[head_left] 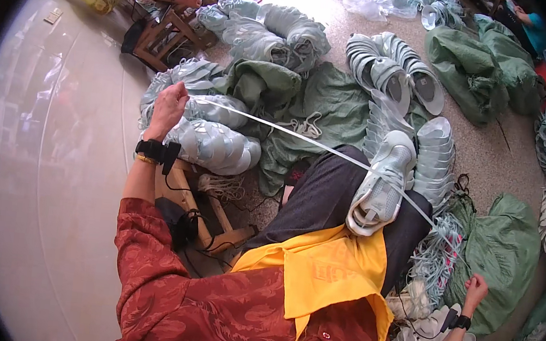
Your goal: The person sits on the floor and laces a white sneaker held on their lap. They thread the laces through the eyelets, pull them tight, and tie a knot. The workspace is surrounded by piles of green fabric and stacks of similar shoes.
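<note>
A long white shoelace (277,125) stretches taut on a slant across my lap. My left hand (171,103), raised at the left, is closed on one end. Low at the right, my right hand (476,290) is closed by the other end, beside a green woven sack (500,251); the lace is thin and hard to follow there. A pale grey-white sneaker (389,157) rests on my thighs, its heel opening toward me, and the lace passes over it. Several loose pale laces (439,255) lie in a bundle next to my right knee.
Nested stacks of pale shoes (213,145) stand left, with more shoes (394,74) ahead. A green cloth sack (332,104) lies between. A wooden stool (200,213) is beside my left leg. Another person's hand (187,0) shows at the top left. Filled green sacks (463,74) stand far right.
</note>
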Tool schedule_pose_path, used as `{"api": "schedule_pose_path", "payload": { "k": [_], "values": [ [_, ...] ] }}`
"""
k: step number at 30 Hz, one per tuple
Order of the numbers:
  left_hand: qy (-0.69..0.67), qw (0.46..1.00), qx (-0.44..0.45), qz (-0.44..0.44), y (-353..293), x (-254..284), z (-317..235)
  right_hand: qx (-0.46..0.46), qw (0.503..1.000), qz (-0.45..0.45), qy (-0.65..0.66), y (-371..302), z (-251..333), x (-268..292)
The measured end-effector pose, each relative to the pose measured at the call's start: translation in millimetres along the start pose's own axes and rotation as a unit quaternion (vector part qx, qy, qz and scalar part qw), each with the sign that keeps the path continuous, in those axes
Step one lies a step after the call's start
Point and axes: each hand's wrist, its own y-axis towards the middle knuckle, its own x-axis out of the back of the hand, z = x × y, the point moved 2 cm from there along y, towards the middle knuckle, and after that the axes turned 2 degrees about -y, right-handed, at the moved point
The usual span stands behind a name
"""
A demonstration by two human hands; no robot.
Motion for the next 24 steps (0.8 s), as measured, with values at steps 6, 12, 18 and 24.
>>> {"api": "schedule_pose_path", "payload": {
  "k": [6,12,18,24],
  "values": [
    [-0.11,0.992,-0.011,0.053,19,-13,-25,-0.033,0.988,0.14,-0.053,-10,50,-48],
    [-0.091,0.98,-0.16,-0.08,79,1,-97,0.065,0.984,0.165,0.02,27,139,-48],
    [-0.32,0.944,-0.031,0.08,31,-54,-116,0.011,0.906,0.011,0.423,-19,215,-48],
    [-0.556,0.691,0.061,0.458,-85,-116,-271,-0.017,0.917,0.317,0.244,-105,321,-145]
  ]
}}
